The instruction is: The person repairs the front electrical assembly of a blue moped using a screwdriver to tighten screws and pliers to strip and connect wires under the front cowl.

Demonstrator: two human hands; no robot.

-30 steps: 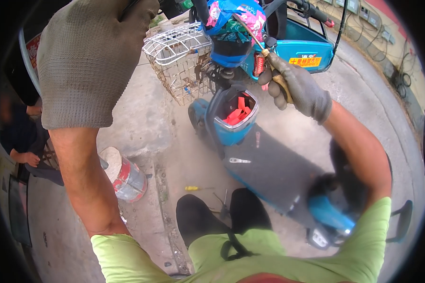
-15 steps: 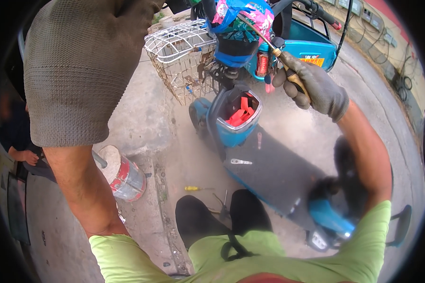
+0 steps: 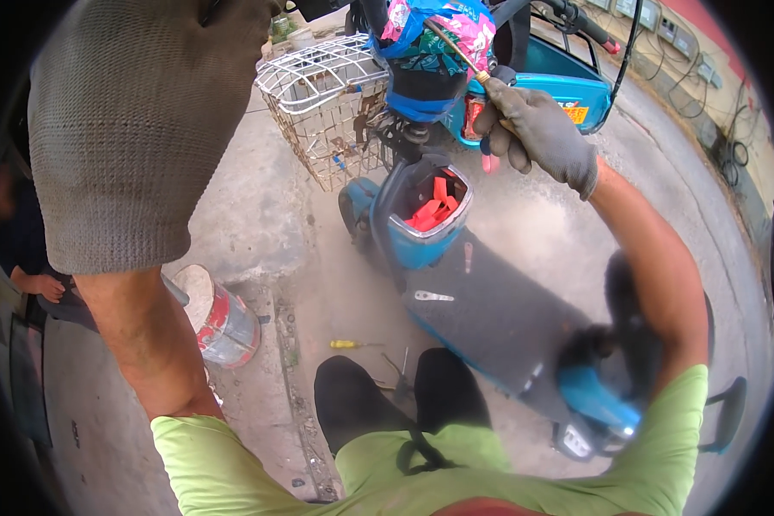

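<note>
My right hand (image 3: 542,138), in a grey work glove, is wrapped round a screwdriver (image 3: 456,46) with a thin metal shaft and a wooden-looking handle. The shaft points up and left against the pink and blue plastic wrapping (image 3: 421,52) on the handlebar head of a blue electric scooter (image 3: 439,245); its tip is hard to make out. My left hand (image 3: 146,112), in a grey knit glove, reaches up close to the camera at upper left. Its fingers run out at the top edge, so its grip is hidden.
A wire basket (image 3: 322,112) sits ahead of the scooter. Red cloth (image 3: 434,206) fills its front pocket; a flat metal piece (image 3: 433,296) lies on the footboard. A yellow screwdriver (image 3: 344,344) lies on the ground. A red-and-white bucket (image 3: 228,327) and a person (image 3: 26,241) are at left.
My right hand has moved left and slightly up with the screwdriver, and less of the handle shows. The whole view has shifted a little. My left hand stays up near the top edge.
</note>
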